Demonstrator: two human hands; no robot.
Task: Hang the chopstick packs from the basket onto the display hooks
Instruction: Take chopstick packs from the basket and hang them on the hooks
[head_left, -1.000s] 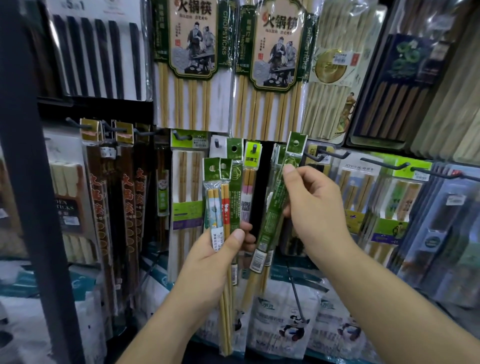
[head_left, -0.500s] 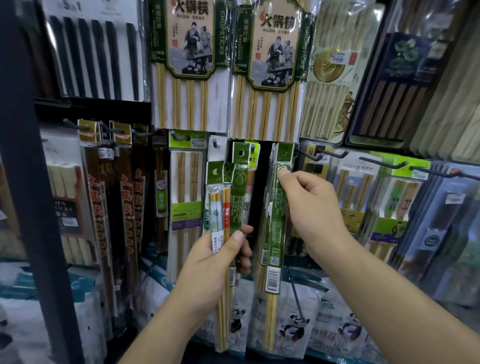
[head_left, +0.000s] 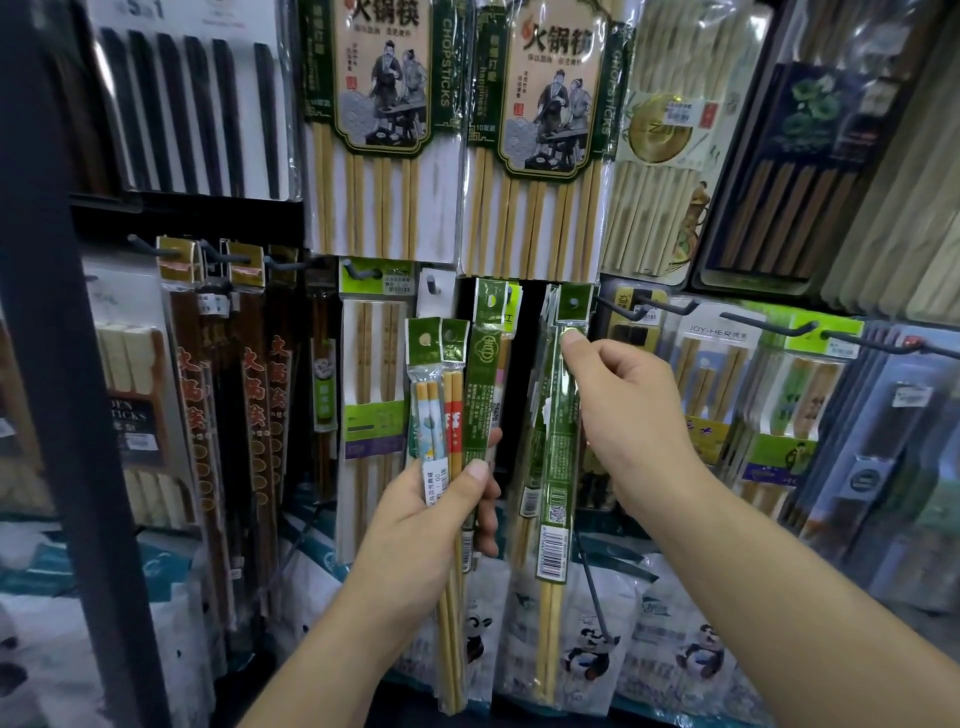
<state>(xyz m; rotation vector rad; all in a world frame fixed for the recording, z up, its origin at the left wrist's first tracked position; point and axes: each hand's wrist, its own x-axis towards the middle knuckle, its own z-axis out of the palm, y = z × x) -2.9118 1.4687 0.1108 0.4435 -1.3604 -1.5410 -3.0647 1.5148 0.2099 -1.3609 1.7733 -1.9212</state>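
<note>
Our left hand (head_left: 436, 514) grips three packs (head_left: 452, 395) fanned upright. Our right hand (head_left: 623, 395) pinches a green pack (head_left: 558, 457) near its top, hanging vertical at the lower hooks (head_left: 769, 326), just right of those three.

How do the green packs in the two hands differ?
The right hand pinches the right green pack alone, just under its header; the left hand grips the left green pack lower down, bundled with two other packs. The right green pack's hang hole looks dark, the left green pack's light. Both are slim, upright, green-sleeved.
</note>
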